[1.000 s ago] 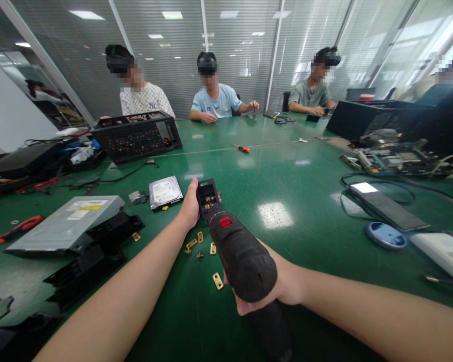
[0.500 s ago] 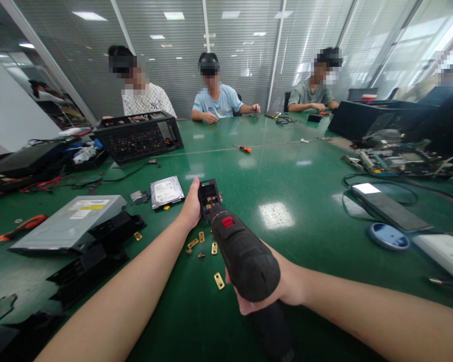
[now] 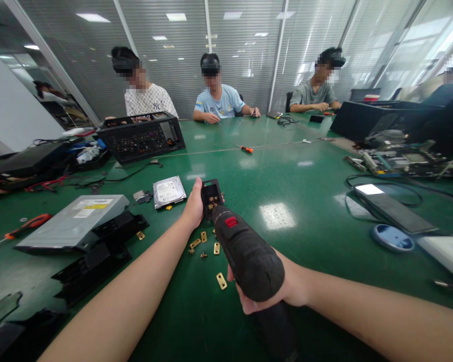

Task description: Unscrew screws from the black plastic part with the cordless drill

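Observation:
My left hand (image 3: pixel 194 206) is closed around a small black plastic block (image 3: pixel 210 195) with brass contacts inside, held upright on the green table (image 3: pixel 294 181). My right hand (image 3: pixel 287 289) grips a black electric screwdriver (image 3: pixel 249 256) with a red switch. Its nose points into the block's open face. Several small brass plates and screws (image 3: pixel 206 246) lie on the table just below the block.
A silver hard drive (image 3: pixel 167 191) and a grey optical drive (image 3: pixel 73 221) with black plastic parts lie at the left. A phone (image 3: pixel 390 207), a blue disc (image 3: pixel 392 237) and cables sit at the right. Three people sit at the far side, behind a black chassis (image 3: pixel 141 136).
The view has shifted slightly. The screwdriver has moved a little closer into the block; both hands keep their hold.

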Demonstrator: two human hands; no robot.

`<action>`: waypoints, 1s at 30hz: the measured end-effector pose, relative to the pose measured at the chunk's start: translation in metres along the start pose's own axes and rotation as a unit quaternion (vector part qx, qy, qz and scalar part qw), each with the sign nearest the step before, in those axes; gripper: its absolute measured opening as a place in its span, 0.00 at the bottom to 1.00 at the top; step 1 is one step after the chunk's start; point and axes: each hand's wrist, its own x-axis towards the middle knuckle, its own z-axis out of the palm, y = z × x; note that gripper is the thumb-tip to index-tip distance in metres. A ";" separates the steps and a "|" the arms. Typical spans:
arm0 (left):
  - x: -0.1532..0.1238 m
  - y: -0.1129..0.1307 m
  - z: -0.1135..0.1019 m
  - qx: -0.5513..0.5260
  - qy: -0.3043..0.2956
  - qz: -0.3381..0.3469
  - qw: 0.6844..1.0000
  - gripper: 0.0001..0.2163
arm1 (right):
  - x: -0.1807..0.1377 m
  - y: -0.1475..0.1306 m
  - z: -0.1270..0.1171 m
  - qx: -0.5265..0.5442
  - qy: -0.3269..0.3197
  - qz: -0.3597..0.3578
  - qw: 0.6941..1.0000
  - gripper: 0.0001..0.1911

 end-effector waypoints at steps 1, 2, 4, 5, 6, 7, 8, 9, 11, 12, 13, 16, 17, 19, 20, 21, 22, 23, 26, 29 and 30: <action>0.000 0.000 0.000 0.000 -0.002 -0.002 1.000 0.35 | -0.001 -0.001 0.000 -0.003 0.000 0.006 1.000 0.29; 0.000 0.000 0.000 0.000 -0.003 -0.005 1.000 0.35 | -0.001 -0.002 0.001 -0.007 -0.001 0.013 1.000 0.30; 0.000 0.000 -0.001 -0.003 -0.002 -0.007 1.000 0.35 | -0.002 -0.004 0.001 -0.017 -0.001 0.022 1.000 0.30; 0.000 0.000 -0.001 -0.004 0.000 -0.007 1.000 0.35 | -0.003 -0.006 0.002 -0.021 -0.001 0.024 0.999 0.30; 0.000 0.000 -0.001 -0.005 0.002 -0.006 1.000 0.35 | -0.003 -0.007 0.002 -0.023 0.000 0.024 0.999 0.30; 0.000 0.000 0.000 -0.004 0.003 -0.006 1.000 0.35 | -0.003 -0.008 0.002 -0.022 0.002 0.022 1.000 0.29; 0.000 0.000 0.000 -0.003 0.003 -0.006 1.000 0.35 | -0.003 -0.009 0.003 -0.020 0.003 0.021 1.000 0.29; 0.000 0.000 0.000 -0.002 0.003 -0.006 1.000 0.35 | -0.003 -0.009 0.002 -0.018 0.003 0.020 1.000 0.29; 0.000 0.000 -0.001 -0.003 0.003 -0.007 1.000 0.35 | -0.002 -0.009 0.002 -0.016 0.001 0.020 1.000 0.28; 0.000 0.000 -0.001 -0.005 0.002 -0.008 1.000 0.35 | -0.002 -0.009 0.001 -0.016 0.000 0.018 1.000 0.27; 0.000 0.000 -0.001 -0.006 0.000 -0.009 1.000 0.35 | -0.002 -0.008 0.001 -0.016 0.000 0.014 1.000 0.27; 0.000 0.000 -0.001 -0.006 -0.005 -0.006 1.000 0.35 | -0.002 -0.005 -0.001 -0.021 0.009 -0.007 1.000 0.26; 0.000 0.000 -0.001 -0.006 -0.006 -0.003 1.000 0.35 | -0.002 -0.005 -0.001 -0.023 0.010 -0.009 1.000 0.25; 0.000 0.000 -0.001 -0.006 -0.004 -0.001 1.000 0.35 | -0.002 -0.004 -0.001 -0.023 0.008 -0.002 1.000 0.25; 0.000 0.000 -0.001 -0.006 -0.004 -0.002 1.000 0.35 | -0.002 -0.004 -0.001 -0.023 0.005 0.004 1.000 0.24; 0.000 0.001 -0.001 -0.006 -0.003 -0.003 1.000 0.35 | -0.002 -0.004 -0.001 -0.023 0.001 0.009 1.000 0.24; 0.000 0.001 -0.001 -0.007 -0.003 -0.005 1.000 0.36 | -0.003 -0.004 0.000 -0.023 -0.002 0.013 1.000 0.25; -0.001 0.001 -0.001 -0.008 -0.004 -0.006 1.000 0.36 | -0.003 -0.004 0.000 -0.023 -0.003 0.016 1.000 0.25; -0.001 0.001 -0.001 -0.008 -0.005 -0.004 1.000 0.36 | -0.003 -0.003 0.000 -0.018 -0.005 0.021 1.000 0.26; -0.001 0.001 0.000 -0.005 -0.005 0.000 1.000 0.35 | -0.003 -0.002 -0.001 -0.008 -0.001 0.022 1.000 0.26; -0.001 0.001 0.000 -0.005 -0.006 0.000 1.000 0.35 | -0.003 -0.002 -0.001 -0.004 0.000 0.020 1.000 0.26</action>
